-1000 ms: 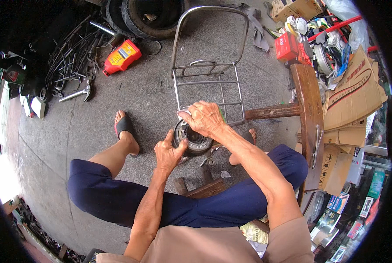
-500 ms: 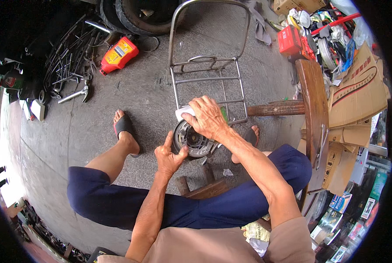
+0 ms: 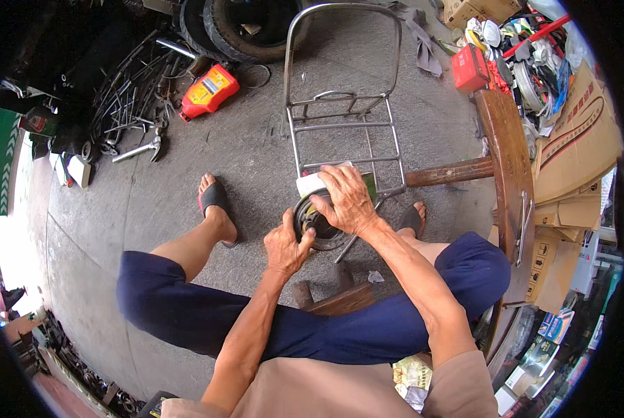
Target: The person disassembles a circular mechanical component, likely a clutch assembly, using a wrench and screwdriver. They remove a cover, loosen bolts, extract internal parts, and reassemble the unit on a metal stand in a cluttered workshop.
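Observation:
A small wheel with a dark rim and a hollow-looking middle is between my hands, just in front of my knees. My left hand grips its left side, the thumb over the face. From the far right side, my right hand holds the same wheel, its thumb on the face and its fingers reaching over the back edge. Beside those fingers a flat white piece shows; what it belongs to is partly hidden. Just beyond lies a metal tube frame with a rounded loop end.
A wooden bench stands at the right, with wrenches on it and cardboard behind. Tyres lie at the back. Left of them are a red bottle, a hammer and several metal rods.
The view has shifted, so the whole scene sits further right. The wheel's face, a lighter slotted metal before, now looks darker and hollow. Both hands remain on the wheel.

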Motion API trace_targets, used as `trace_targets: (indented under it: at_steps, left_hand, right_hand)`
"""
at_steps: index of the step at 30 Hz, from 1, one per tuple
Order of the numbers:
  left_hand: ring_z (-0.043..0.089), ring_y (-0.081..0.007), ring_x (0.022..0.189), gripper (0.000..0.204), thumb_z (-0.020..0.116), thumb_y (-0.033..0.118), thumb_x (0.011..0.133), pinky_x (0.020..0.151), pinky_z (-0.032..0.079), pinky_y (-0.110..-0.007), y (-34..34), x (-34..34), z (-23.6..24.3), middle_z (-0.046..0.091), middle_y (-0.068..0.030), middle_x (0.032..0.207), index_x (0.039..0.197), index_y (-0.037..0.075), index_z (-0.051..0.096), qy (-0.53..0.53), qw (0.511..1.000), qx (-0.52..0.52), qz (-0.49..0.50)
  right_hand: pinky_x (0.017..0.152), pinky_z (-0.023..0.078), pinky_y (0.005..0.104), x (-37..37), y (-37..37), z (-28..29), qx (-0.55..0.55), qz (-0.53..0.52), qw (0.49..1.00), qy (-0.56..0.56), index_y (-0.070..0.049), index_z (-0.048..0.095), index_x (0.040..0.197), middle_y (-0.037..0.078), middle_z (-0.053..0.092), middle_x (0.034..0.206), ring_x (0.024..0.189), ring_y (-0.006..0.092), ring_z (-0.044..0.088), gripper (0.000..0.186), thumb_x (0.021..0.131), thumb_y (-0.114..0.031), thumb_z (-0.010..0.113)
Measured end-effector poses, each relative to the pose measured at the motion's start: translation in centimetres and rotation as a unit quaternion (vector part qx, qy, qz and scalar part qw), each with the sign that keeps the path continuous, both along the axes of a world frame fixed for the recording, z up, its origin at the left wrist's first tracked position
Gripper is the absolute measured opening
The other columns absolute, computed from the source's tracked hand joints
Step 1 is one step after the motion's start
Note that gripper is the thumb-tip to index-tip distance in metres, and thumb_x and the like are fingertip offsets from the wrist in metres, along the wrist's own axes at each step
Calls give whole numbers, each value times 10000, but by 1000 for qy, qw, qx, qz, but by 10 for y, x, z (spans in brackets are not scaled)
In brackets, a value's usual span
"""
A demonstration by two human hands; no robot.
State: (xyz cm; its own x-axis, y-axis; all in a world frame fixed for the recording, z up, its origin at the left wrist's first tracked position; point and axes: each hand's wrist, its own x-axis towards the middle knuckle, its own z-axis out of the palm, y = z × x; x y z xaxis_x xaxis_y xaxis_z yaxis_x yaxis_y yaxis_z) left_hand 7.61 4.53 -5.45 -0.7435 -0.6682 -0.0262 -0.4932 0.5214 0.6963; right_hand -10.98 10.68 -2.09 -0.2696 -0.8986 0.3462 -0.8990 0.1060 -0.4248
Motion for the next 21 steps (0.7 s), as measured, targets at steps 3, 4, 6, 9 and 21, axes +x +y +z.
trace_targets:
  at_steps: [3, 4, 6, 9, 21]
  left_hand:
    - [636, -416, 634, 562, 542, 434, 886, 618, 490, -480, 2, 0, 0, 628, -243, 678, 1206, -20, 455, -44, 996, 74, 19]
    - [629, -432, 638, 535, 514, 443, 902, 616, 480, -497, 2, -2, 0, 618, -259, 667, 1179, -12, 465, -48, 996, 65, 39]
    - [623, -438, 624, 444, 543, 419, 884, 598, 475, -501, 4, -10, 8, 613, -249, 645, 1025, -2, 545, -11, 991, 76, 106]
    - [625, -407, 576, 403, 609, 405, 833, 563, 480, -483, -6, -20, 19, 606, -227, 602, 881, 6, 576, 8, 993, 37, 115]
    - [618, -366, 526, 359, 609, 396, 840, 513, 478, -432, -41, -36, 31, 587, -200, 558, 791, 42, 573, 19, 999, -26, 10]
  right_hand:
    - [916, 420, 463, 3, -4, 5, 7, -6, 1000, -5, 37, 563, 1053, 198, 575, 1113, 1013, 369, 544, 470, 854, -385, 615]
    - [889, 429, 461, 4, -7, 7, 13, -20, 999, -37, 33, 549, 1056, 193, 572, 1080, 1003, 366, 545, 461, 845, -370, 626]
    - [897, 441, 450, 0, -11, 9, 43, -35, 998, -26, 41, 537, 1116, 200, 571, 1114, 1025, 361, 554, 480, 866, -362, 607]
    - [832, 448, 455, -7, -14, 12, 37, -68, 997, -22, 32, 530, 1034, 189, 560, 1024, 952, 357, 559, 394, 865, -316, 602]
    - [968, 351, 485, -5, -10, 9, 11, -205, 977, -65, 26, 533, 982, 239, 487, 1244, 1145, 390, 475, 342, 854, -286, 596]
